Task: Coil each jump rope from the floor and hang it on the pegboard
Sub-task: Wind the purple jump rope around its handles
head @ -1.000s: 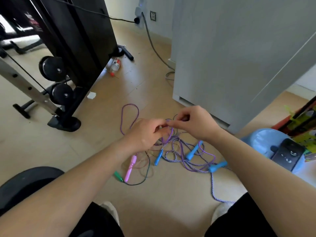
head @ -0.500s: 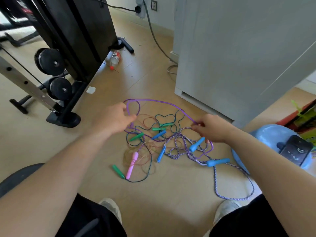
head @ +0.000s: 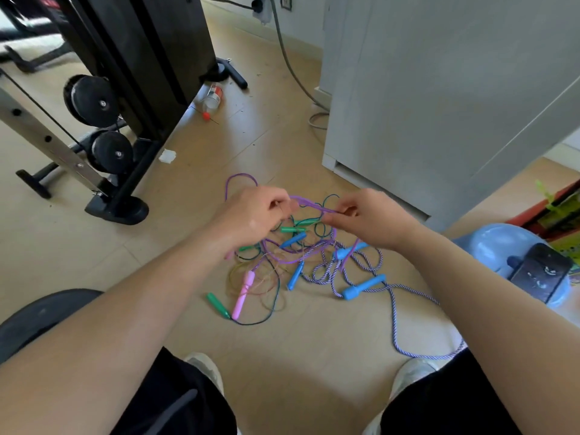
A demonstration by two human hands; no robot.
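Early stage: nothing is coiled and no pegboard is in view. On the floor (head: 314, 356), ahead of your feet, the ropes lie in one tangled pile (head: 301, 262). The striped rope (head: 394, 312) trails right, and blue, green and pink handles are scattered through the pile. You hold the purple rope (head: 309, 205) just above it. Your left hand (head: 251, 218) and right hand (head: 370, 219) each pinch the cord, fingers clamped on it. Its loops drop back into the tangle, so it likely needs freeing first.
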